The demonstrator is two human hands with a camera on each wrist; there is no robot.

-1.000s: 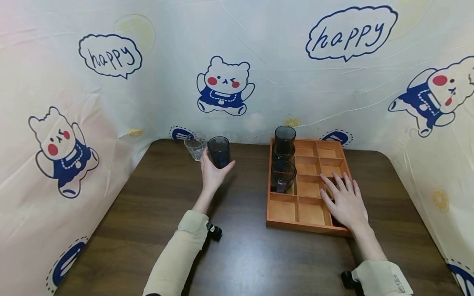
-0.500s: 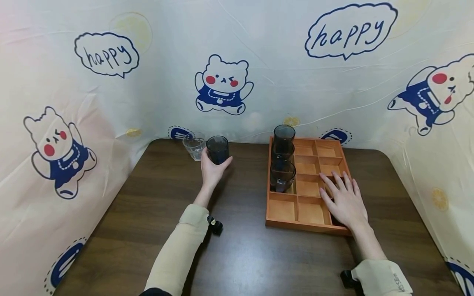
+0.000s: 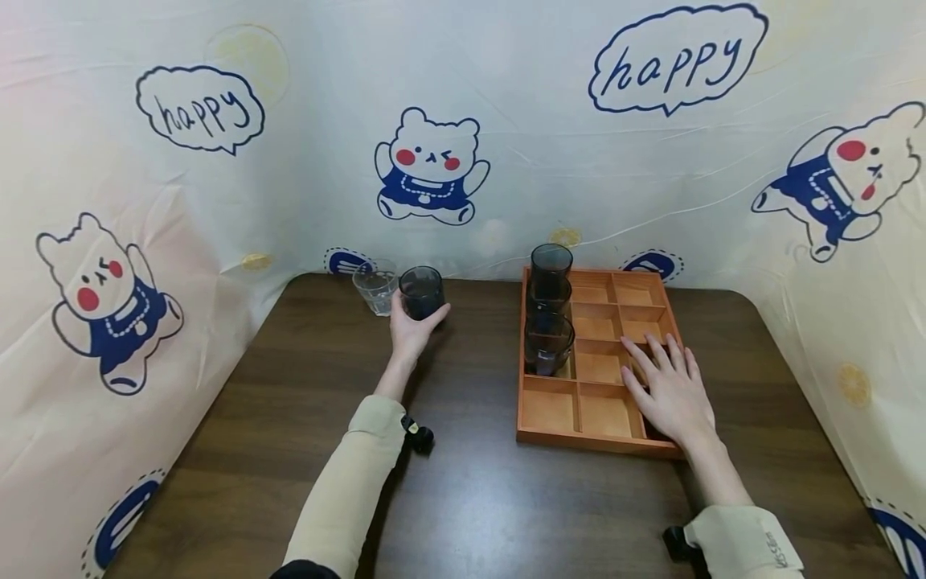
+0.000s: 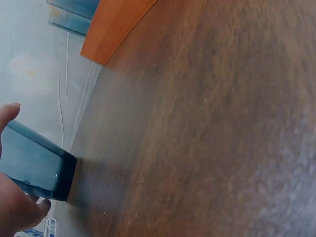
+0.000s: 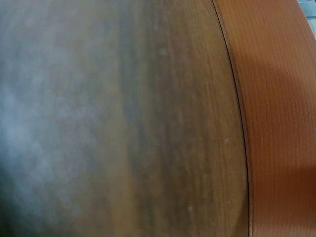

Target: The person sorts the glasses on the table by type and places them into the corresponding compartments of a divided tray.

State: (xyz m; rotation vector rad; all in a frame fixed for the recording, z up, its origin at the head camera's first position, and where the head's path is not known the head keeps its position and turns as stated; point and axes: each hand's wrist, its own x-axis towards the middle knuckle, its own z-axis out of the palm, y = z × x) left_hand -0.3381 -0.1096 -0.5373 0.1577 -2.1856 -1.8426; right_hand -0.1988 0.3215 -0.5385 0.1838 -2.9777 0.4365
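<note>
My left hand (image 3: 410, 331) is around a dark tinted drinking glass (image 3: 423, 291), with thumb and fingers on either side of it. In the left wrist view this glass (image 4: 37, 158) stands upright with its base at the table surface. A clear glass (image 3: 374, 291) is just left of it. My right hand (image 3: 676, 394) lies spread, palm down, on the right side of a wooden compartment tray (image 3: 593, 441). Three dark glasses fill the tray's left column: a rear one (image 3: 551, 261), a middle one (image 3: 549, 299) mostly hidden, and a nearer one (image 3: 548, 346).
The brown wooden table (image 3: 470, 482) extends around the tray to rounded back corners. A patterned curtain (image 3: 318, 161) hangs close behind it and along both sides. Low dividers split the tray into square compartments. The right wrist view shows the tray's side wall (image 5: 281, 123).
My left hand has moved in slightly closer around the dark glass, hiding more of its base. The head view has shifted a little. The right hand and tray stay put.
</note>
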